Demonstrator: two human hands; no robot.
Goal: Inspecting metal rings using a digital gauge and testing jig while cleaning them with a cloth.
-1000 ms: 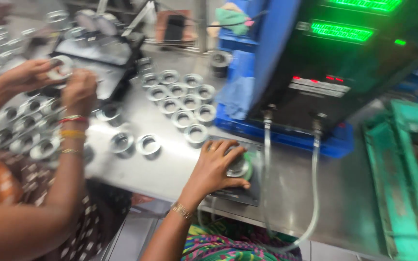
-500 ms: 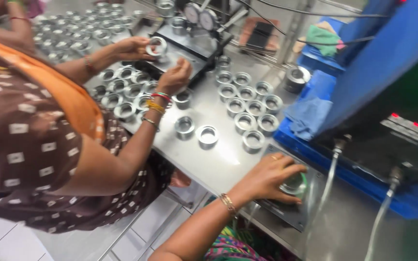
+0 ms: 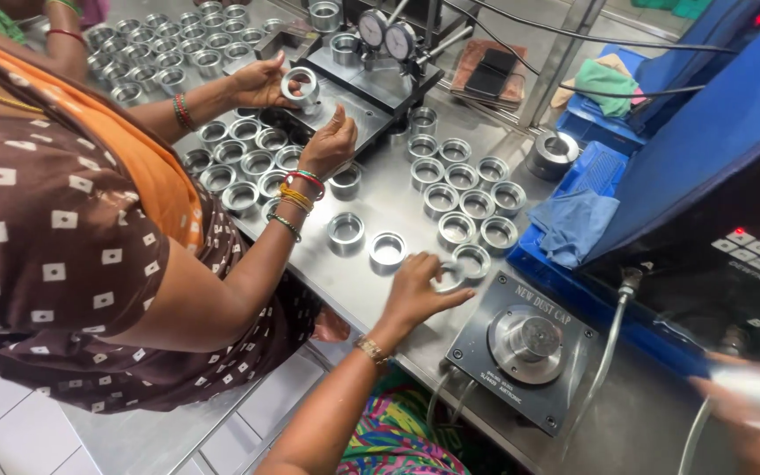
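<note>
Across the steel table (image 3: 371, 295) we see loose metal rings in rows, each an empty cup shape. By the machine, a blue tray (image 3: 604, 163) lies next to a crumpled blue cloth (image 3: 573, 224). Our left hand (image 3: 415, 292) has left the dark fixture plate (image 3: 494, 369), whose round post now stands bare, and has moved to a ring (image 3: 449, 280) on the table beside it, fingers pinching it. Our right hand (image 3: 749, 405) is blurred; we cannot tell its grip. A co-worker's hand (image 3: 261, 81) holds another ring.
</note>
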